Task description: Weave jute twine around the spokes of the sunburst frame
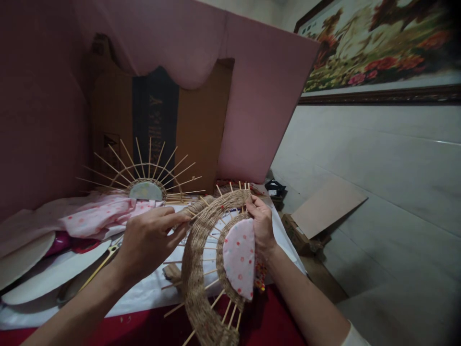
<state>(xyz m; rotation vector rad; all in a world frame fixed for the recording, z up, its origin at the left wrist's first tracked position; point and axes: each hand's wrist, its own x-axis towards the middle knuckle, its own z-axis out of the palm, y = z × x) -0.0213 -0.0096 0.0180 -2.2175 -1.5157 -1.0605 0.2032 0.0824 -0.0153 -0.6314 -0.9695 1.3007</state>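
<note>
A half-round woven fan frame of brown twine and thin wooden spokes stands tilted in front of me, with a pink dotted fabric half-disc at its core. My left hand is closed in a pinch on the twine at the frame's upper outer band. My right hand grips the frame's top edge beside the fabric half-disc, fingers curled over it.
A second spoked frame with a pale core stands behind. Pink dotted cloth and white paper pieces lie at left. A cardboard box and pink board rise behind; cardboard lies on the floor at right.
</note>
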